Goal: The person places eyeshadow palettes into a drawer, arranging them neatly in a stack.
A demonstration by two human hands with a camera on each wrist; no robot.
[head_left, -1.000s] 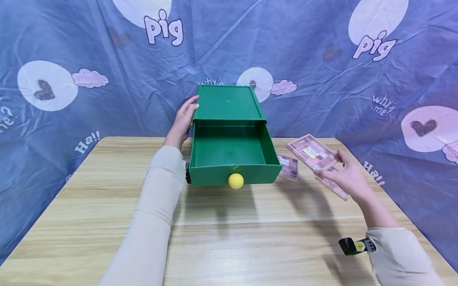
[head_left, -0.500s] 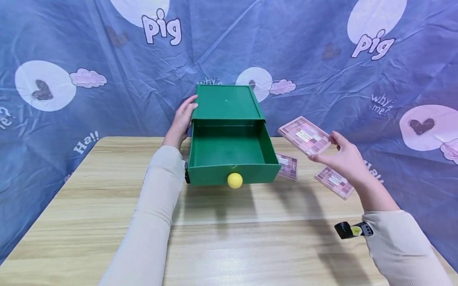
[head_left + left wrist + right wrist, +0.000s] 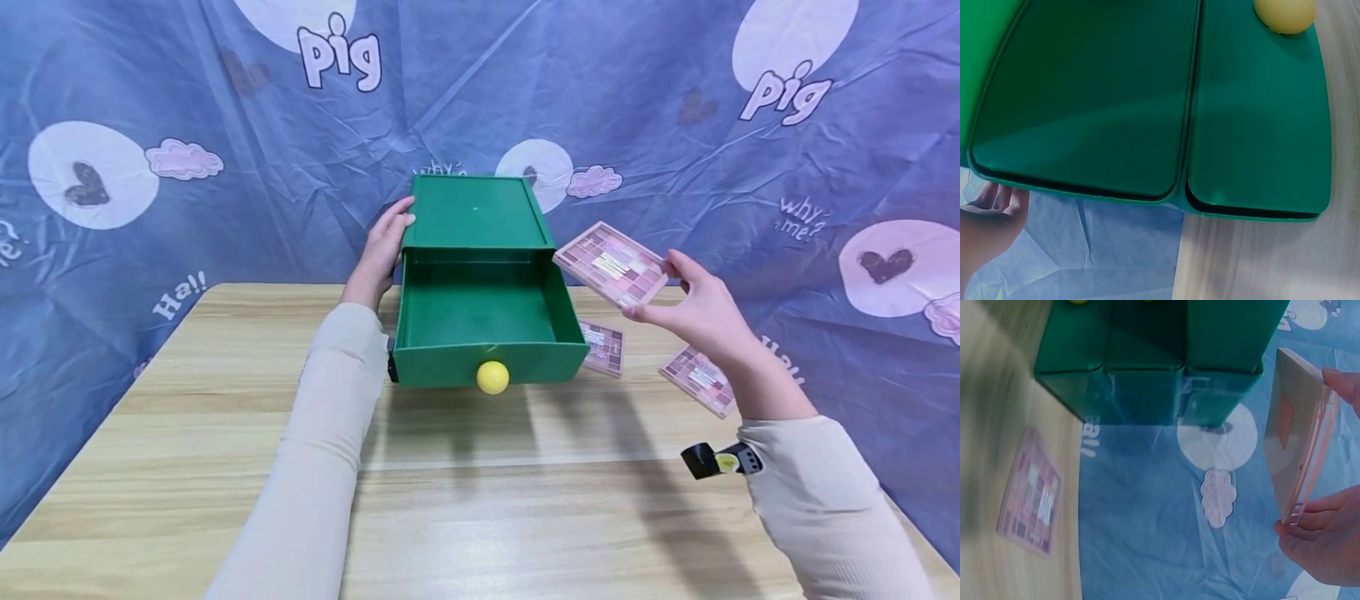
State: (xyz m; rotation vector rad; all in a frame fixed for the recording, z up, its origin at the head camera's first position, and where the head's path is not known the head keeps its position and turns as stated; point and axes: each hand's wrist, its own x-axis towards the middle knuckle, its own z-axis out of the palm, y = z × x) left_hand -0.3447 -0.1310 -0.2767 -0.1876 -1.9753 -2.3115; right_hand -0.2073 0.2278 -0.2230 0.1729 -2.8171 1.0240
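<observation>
A green drawer cabinet (image 3: pixel 476 212) stands toward the back of the table, its top drawer (image 3: pixel 480 308) pulled out and showing a bare green inside. My left hand (image 3: pixel 381 250) rests against the cabinet's left side, fingertips touching it near the upper edge. With thumb and fingers on opposite edges, my right hand (image 3: pixel 701 308) grips a pink eyeshadow palette (image 3: pixel 611 265) in the air, just right of the drawer. The palette is tilted; the right wrist view shows its plain back (image 3: pixel 1288 425). Two similar palettes lie on the table, one beside the cabinet (image 3: pixel 604 346), another farther right (image 3: pixel 697 379).
A round yellow knob (image 3: pixel 492 377) sticks out of the drawer front. In the right wrist view, lower drawers carry yellow knobs too. Behind the wooden table (image 3: pixel 247 400) hangs a blue printed cloth (image 3: pixel 300 167), which also runs along the sides.
My right hand has lifted the palette and carried it up and left toward the drawer, uncovering the palette on the table at far right. My left hand stays on the cabinet.
</observation>
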